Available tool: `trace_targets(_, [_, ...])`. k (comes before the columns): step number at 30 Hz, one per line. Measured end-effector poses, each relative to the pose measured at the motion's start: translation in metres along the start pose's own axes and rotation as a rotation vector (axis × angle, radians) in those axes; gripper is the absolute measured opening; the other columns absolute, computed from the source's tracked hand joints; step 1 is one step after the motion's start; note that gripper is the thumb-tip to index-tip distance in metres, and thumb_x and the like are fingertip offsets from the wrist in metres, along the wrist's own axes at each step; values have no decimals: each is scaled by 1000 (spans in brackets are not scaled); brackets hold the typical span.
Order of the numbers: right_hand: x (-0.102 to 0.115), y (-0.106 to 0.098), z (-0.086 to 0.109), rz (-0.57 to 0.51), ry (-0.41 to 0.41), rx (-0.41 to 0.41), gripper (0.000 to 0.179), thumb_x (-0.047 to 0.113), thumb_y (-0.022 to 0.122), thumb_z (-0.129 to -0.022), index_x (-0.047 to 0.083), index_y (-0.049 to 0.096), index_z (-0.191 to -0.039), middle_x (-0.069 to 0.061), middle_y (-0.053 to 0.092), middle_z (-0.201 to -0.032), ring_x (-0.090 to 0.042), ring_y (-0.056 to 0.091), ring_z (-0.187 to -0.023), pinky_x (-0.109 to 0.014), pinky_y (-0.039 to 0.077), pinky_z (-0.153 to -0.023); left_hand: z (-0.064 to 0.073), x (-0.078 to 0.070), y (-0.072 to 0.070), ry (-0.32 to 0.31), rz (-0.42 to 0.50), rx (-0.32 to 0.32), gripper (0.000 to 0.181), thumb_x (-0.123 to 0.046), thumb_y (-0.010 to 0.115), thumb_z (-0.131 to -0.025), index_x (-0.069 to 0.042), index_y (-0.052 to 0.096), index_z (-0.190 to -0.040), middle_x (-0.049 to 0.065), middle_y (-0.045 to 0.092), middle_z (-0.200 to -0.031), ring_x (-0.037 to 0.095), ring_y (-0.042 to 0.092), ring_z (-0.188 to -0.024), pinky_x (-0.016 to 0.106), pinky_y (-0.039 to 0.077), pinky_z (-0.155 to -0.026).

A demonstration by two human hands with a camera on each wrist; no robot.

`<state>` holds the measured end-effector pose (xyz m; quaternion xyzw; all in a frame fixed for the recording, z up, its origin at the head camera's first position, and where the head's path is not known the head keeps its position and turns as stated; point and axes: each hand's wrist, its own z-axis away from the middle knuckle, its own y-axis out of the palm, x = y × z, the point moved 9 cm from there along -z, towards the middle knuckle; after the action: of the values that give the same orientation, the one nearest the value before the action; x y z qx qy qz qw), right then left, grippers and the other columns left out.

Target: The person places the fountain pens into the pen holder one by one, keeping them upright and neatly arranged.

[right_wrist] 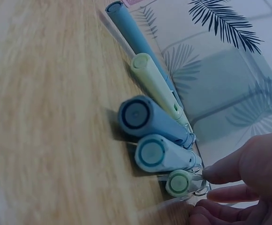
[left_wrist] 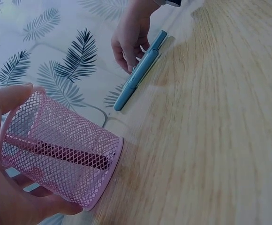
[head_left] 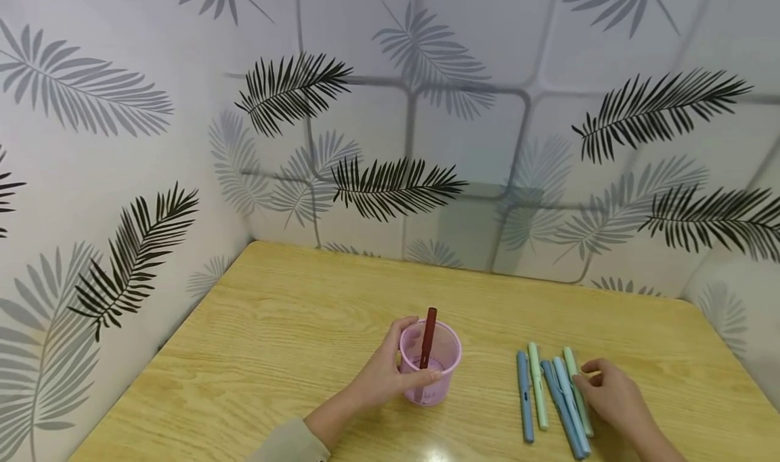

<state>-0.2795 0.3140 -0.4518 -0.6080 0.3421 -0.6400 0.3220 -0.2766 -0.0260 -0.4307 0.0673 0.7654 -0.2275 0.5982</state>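
Observation:
My left hand (head_left: 390, 370) grips a pink mesh pen cup (head_left: 447, 381), thumb on the near side and fingers round the far side. One dark red pen (head_left: 429, 333) leans inside, visible through the mesh in the left wrist view. To the right, my right hand (head_left: 617, 397) is at the outermost light green pen (head_left: 579, 394). In the right wrist view its thumb (right_wrist: 225, 168) touches that pen near the clip, while the other fingers lie loosely bent beside it. Left of this pen lies a light blue pen (head_left: 569, 401).
Beside these lie a darker blue pen (head_left: 560, 408), another light green pen (head_left: 539, 387) and a blue pen (head_left: 525, 401) farthest left. All rest on a wood-grain table (head_left: 292, 313). Leaf-patterned walls (head_left: 378, 130) rise along its far and left edges.

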Motion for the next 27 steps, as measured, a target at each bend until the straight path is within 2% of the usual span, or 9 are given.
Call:
trace_targets(3, [-1, 2, -2, 9, 0, 16, 34, 17, 57, -90, -13, 53, -106, -18, 64, -86, -30, 60, -79, -36, 47, -61, 0, 0, 0, 1, 2, 2, 82, -35, 73, -79, -18, 23, -142, 6, 38, -138, 28, 42, -123, 46, 36, -97])
trace_targets(9, [-1, 4, -7, 19, -5, 43, 32, 13, 57, -88, -15, 54, -103, -20, 63, -86, -35, 60, -82, -44, 49, -66, 0, 0, 0, 12, 3, -2, 85, -34, 74, -79, -12, 23, -143, 6, 39, -137, 30, 43, -121, 46, 37, -96])
trace_targets(15, [-3, 8, -10, 35, 30, 94, 32, 14, 59, -87, -15, 53, -102, -24, 62, -89, -37, 59, -82, -44, 49, -66, 0, 1, 1, -7, 19, 13, 85, -35, 73, -79, -15, 22, -143, 7, 38, -139, 31, 40, -124, 47, 38, -95])
trace_targets(21, [-2, 8, -13, 78, 44, 94, 33, 14, 60, -84, -14, 52, -99, -27, 61, -92, -39, 58, -84, -45, 48, -67, 0, 0, 1, -4, 32, 21, 84, -35, 73, -79, -14, 21, -143, 9, 36, -140, 34, 39, -124, 48, 40, -93])
trace_targets(27, [-4, 9, -10, 60, 51, 109, 37, 17, 59, -84, -16, 51, -102, -27, 61, -92, -40, 58, -84, -45, 49, -66, 0, 2, 2, -13, 31, 24, 84, -36, 72, -80, -16, 21, -144, 6, 36, -141, 32, 39, -125, 48, 39, -94])
